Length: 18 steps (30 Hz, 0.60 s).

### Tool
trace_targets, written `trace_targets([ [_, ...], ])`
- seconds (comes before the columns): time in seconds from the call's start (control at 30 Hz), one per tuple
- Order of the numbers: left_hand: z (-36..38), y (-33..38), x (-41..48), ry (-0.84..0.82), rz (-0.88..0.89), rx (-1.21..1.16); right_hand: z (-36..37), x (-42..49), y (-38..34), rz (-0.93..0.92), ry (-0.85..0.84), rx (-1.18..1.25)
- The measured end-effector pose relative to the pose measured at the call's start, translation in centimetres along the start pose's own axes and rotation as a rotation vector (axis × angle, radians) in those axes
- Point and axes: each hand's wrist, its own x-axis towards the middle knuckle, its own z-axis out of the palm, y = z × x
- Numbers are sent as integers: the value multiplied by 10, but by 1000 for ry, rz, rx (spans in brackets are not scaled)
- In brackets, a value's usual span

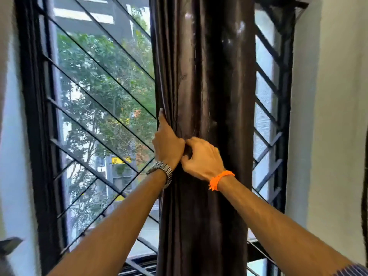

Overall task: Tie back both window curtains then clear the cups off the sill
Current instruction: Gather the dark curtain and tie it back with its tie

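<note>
As we look from the head camera, a dark brown curtain [203,116] hangs gathered into a thick column in front of a black-framed window [33,116], slightly right of the middle of the view. We see both arms reaching up to it from below. Our left hand [168,143] is closed on the curtain's left edge, the thumb pointing up along the hem and the fingers wrapped out of sight behind the folds. Our right hand [202,157] sits just beside it, touching it, with curled fingers pinching a bunch of the cloth at the same height. A metal watch [162,172] circles the left wrist; an orange thread band [220,179] circles the right wrist, and a striped sleeve [352,270] shows at the lower right corner.

Behind the cloth, we see a black diagonal grille [95,108] crossing the panes on both sides of the curtain, with green trees [103,76] and a building beyond the glass. A pale wall [338,116] stands to the right of the window. We cannot make out the sill or any cups from this angle, nor any tie on the curtain.
</note>
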Motion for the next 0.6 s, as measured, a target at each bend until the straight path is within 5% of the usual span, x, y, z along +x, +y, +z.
trace_targets([
  [0.23, 28, 40, -17, 66, -33, -98, -65, -1, 57, 17, 629, -206],
  [0.43, 36, 59, -20, 107, -21, -94, -89, 1, 76, 138, 683, -162],
  [0.6, 34, 60, -20, 93, -34, -111, -89, 0, 79, 236, 677, 276],
])
